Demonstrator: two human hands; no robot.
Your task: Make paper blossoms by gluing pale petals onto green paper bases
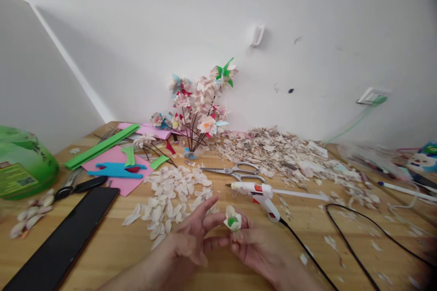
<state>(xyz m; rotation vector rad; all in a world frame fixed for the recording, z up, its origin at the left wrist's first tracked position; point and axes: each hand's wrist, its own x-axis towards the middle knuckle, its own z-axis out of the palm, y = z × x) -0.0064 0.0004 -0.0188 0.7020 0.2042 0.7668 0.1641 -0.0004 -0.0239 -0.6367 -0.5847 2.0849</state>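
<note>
A small handmade flower [232,219] with pale petals and a green centre is pinched between the thumb and fingers of my right hand [254,243]. My left hand [194,232] is just left of it, fingers spread, with fingertips close to the flower's base; whether they touch it I cannot tell. Loose whitish petals [170,195] lie scattered beyond my left hand. A white hot glue gun [256,191] with a glue stick in its back rests on its side past my right hand. Behind it lie metal scissors [235,170].
Handmade flowers [201,104] on dark stems stand at the back. Dry scraps [273,150] are heaped right of them. A black phone [64,241], coloured paper [119,163] and a green container [27,163] occupy the left. A black cord [307,252] crosses the right side.
</note>
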